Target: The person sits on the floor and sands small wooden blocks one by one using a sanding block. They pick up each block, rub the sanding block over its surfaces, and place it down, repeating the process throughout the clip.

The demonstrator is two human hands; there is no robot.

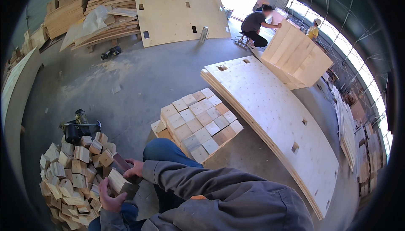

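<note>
My left hand (110, 198) is closed around a pale wooden block (117, 179), low over my lap beside the block pile. A dark, squarish face (129, 190) shows at the block's near right end; I cannot make out whether it belongs to the block. Just above it, my right hand (134, 168) grips a flat reddish-brown bar that looks like a sanding block (122, 162). The bar is close to the wooden block's upper end; whether they touch is unclear. Loose wooden blocks (79, 180) lie heaped to the left of both hands.
Ahead stands a neat stack of square-ended blocks (195, 123). A black power tool (78, 129) sits behind the loose heap. Large plywood sheets (270, 100) with square holes lie at right. Farther off, a crouching person (255, 26) touches a big wooden box (297, 56); lumber (67, 16) is piled far left.
</note>
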